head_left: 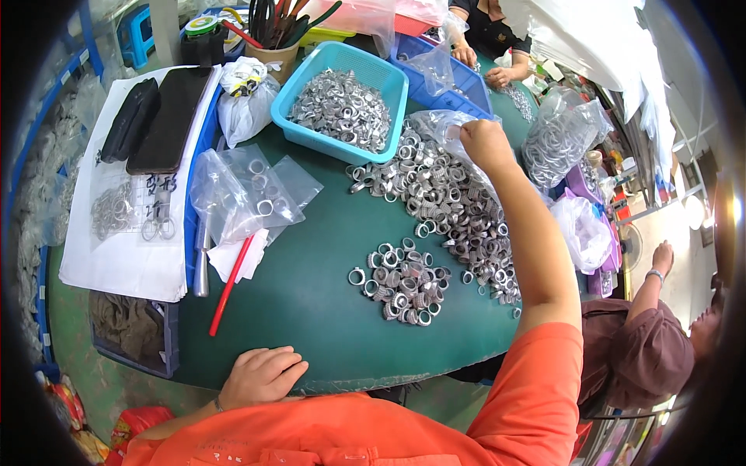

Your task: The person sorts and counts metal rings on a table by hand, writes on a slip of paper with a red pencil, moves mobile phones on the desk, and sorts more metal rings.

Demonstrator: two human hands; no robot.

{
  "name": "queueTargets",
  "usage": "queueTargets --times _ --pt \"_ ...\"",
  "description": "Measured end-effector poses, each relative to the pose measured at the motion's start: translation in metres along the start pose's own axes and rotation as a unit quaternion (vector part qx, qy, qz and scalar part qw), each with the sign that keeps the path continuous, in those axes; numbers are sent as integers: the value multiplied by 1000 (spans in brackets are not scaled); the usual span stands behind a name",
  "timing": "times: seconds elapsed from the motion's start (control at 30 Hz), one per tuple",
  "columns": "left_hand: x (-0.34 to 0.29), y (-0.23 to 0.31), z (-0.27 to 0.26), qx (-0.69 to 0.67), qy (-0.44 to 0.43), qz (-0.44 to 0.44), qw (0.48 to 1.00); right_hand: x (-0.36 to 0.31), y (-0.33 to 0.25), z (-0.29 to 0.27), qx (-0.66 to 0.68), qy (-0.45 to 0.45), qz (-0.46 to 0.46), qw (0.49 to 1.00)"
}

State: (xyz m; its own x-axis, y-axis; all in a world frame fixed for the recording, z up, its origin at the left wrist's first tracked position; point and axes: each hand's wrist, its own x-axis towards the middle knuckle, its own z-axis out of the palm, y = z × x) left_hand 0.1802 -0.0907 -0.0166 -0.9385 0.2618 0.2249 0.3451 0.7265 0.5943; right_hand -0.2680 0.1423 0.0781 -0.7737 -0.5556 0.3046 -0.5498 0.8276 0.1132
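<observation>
My right hand (pixel 486 144) reaches far across the green table, its fingers closed on a clear plastic bag (pixel 440 123). Under and beside that arm spreads a large heap of silver metal rings (pixel 447 186). A smaller pile of rings (pixel 408 283) lies nearer to me, a little apart from the heap. My left hand (pixel 263 376) rests at the table's near edge with its fingers lying flat and nothing in it. Beyond the heap stands a turquoise plastic basket (pixel 280 105), holding many small silver pieces.
Left of the middle lie clear bags with rings (pixel 260 186), a red pen (pixel 231 287) and papers (pixel 116 264) under a dark phone (pixel 169 120). A blue tray (pixel 466 81) stands behind. One co-worker's hands (pixel 497 75) are across the table; another person (pixel 637 349) is at right.
</observation>
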Motion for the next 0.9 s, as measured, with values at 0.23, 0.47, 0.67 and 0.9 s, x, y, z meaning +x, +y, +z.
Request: queueTargets --times 0.23,0.47,0.67,0.9 --pt "-3 -1 4 -3 16 -3 1000 10 -8 26 44 -2 47 998" --pt "-2 -2 3 -1 22 8 1000 23 10 22 134 -149 34 979" --pt "-3 -3 6 10 33 9 999 26 4 22 185 -169 -28 968" --pt "-4 -4 6 25 35 13 999 23 0 26 87 -82 -58 991"
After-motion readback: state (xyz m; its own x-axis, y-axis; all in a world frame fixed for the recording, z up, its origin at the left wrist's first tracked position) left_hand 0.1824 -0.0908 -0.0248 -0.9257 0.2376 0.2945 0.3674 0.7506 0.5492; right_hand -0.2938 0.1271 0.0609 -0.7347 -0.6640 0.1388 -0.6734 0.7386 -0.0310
